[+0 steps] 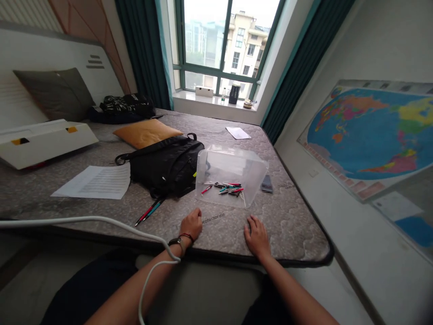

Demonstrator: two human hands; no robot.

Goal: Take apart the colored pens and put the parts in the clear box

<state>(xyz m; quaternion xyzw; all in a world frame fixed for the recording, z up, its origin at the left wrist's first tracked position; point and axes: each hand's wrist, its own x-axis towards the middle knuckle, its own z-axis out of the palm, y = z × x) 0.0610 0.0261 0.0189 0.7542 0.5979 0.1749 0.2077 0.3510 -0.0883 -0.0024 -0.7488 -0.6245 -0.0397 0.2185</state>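
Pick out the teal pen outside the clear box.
The teal pen on the mattress, beside a red pen, near the left hand; the other teal pens lie inside the box.

Plastic box (232, 177) on mattress (291, 225). Left of box: black bag (165, 167) abuts the wall, barring passage on that side. In front of box: a strip of mattress, passable, before left hand (191, 224) and right hand (257, 237). Right of box: dark object (267, 183), just beside it. Front-left of box: pens (149, 211). White cable (84, 220) crosses the left wrist.
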